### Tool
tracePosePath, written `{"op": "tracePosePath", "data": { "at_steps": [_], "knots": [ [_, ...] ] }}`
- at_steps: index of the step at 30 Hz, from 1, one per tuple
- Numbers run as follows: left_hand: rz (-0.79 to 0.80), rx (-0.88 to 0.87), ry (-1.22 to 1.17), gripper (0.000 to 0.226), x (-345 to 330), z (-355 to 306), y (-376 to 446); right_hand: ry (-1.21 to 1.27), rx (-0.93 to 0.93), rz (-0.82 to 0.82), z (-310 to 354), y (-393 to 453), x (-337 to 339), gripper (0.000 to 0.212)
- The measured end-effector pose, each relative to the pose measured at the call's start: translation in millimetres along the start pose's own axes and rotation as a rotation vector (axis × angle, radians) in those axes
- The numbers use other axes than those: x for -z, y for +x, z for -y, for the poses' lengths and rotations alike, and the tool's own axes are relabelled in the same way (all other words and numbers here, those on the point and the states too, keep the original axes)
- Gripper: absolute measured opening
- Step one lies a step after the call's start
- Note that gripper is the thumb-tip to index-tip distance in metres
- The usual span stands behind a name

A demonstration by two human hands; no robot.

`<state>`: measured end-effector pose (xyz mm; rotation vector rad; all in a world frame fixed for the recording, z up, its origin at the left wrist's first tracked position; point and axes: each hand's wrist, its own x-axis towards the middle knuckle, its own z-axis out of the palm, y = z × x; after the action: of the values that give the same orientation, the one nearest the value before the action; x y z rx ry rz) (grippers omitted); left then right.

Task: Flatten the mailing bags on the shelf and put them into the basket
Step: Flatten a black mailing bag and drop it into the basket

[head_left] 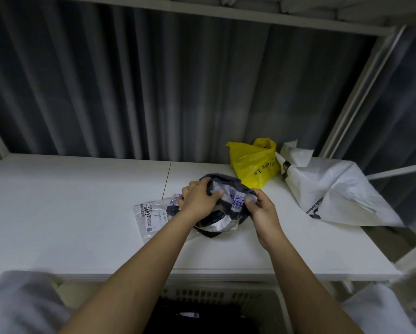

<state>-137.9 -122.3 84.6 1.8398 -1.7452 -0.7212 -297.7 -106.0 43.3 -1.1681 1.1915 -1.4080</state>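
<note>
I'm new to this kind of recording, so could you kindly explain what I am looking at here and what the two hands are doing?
There is no machine here: a person wears a wide-angle camera on the head, so the single picture looks forward and down along their own bare arms. In front is a white shelf. The left hand and the right hand both grip a crumpled dark-and-grey mailing bag, which lies partly over a flat clear bag with a printed label. Further back lie a yellow bag and a large white bag, both untouched. At the bottom edge, below the shelf, you can see a white slotted basket with something dark inside.
</note>
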Motion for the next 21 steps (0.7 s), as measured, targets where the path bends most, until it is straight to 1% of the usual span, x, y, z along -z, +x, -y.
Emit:
{"op": "tracePosePath", "data": {
  "at_steps": [3, 5, 6, 7, 9, 10, 11, 13, 18, 21],
  "knots": [
    [0.069, 0.018, -0.099, 0.048, -6, 0, 6, -0.029, -0.006, 0.019, 7, -1, 6, 0.016],
    [0.07, 0.002, -0.196, 0.032, -10, -1, 6, -0.048, -0.004, 0.002, 12, -2, 9, 0.019],
    [0.058, -0.018, -0.246, 0.022, -11, -2, 6, -0.062, 0.002, -0.03, 14, -2, 11, 0.019],
    [0.04, -0.042, -0.308, 0.017, -11, -4, 5, -0.091, 0.016, -0.083, 16, -2, 14, 0.019],
    [-0.034, -0.067, -0.437, 0.015, -8, -7, 4, -0.195, 0.058, -0.227, 16, 0, 22, 0.017],
    [-0.086, -0.067, -0.465, 0.013, -4, -8, 3, -0.259, 0.083, -0.305, 14, 1, 28, 0.016],
    [-0.144, -0.066, -0.46, 0.013, 0, -7, 4, -0.322, 0.108, -0.365, 13, 2, 33, 0.016],
    [-0.21, -0.068, -0.391, 0.015, 6, -3, 6, -0.441, 0.135, -0.425, 12, 5, 40, 0.017],
    [-0.263, -0.131, -0.186, 0.018, 13, -4, 8, -0.561, 0.213, -0.482, 24, 13, 33, 0.019],
    [-0.241, -0.139, -0.189, 0.018, 14, -4, 8, -0.634, 0.204, -0.49, 28, 16, 29, 0.019]
  ]
}}
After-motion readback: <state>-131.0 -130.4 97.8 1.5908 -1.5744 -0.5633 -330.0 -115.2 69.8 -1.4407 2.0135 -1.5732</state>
